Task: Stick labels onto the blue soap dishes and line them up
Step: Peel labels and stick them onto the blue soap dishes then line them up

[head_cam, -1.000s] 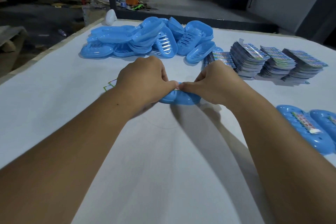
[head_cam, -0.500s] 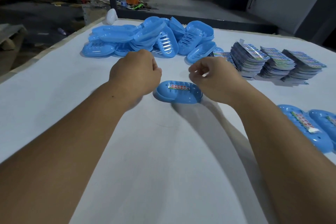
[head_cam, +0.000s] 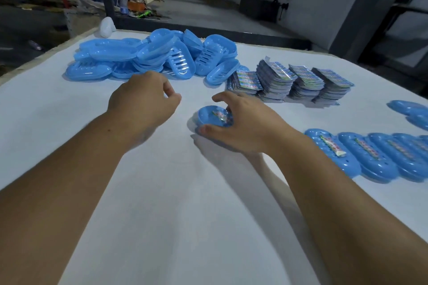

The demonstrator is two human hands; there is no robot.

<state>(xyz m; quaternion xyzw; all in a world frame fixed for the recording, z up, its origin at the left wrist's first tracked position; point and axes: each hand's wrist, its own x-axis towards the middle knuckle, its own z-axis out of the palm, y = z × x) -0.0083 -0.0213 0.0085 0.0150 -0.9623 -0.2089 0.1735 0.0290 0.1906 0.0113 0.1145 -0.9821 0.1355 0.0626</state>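
Right hand grips a soap dish; left hand hovers loosely curled, holding nothing.

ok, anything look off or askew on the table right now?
One thing: in the lined-up row of labelled dishes, the nearest dish's label has a white end curling up instead of lying flat. The unlabelled dishes sit in a loose heap. The right hand grips the newly labelled dish.

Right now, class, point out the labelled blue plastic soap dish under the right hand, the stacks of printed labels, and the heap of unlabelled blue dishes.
Labelled blue plastic soap dish (head_cam: 209, 115): head view, inner floor.
Stacks of printed labels (head_cam: 289, 83): head view, side of the middle stack.
Heap of unlabelled blue dishes (head_cam: 148, 58): head view, centre.
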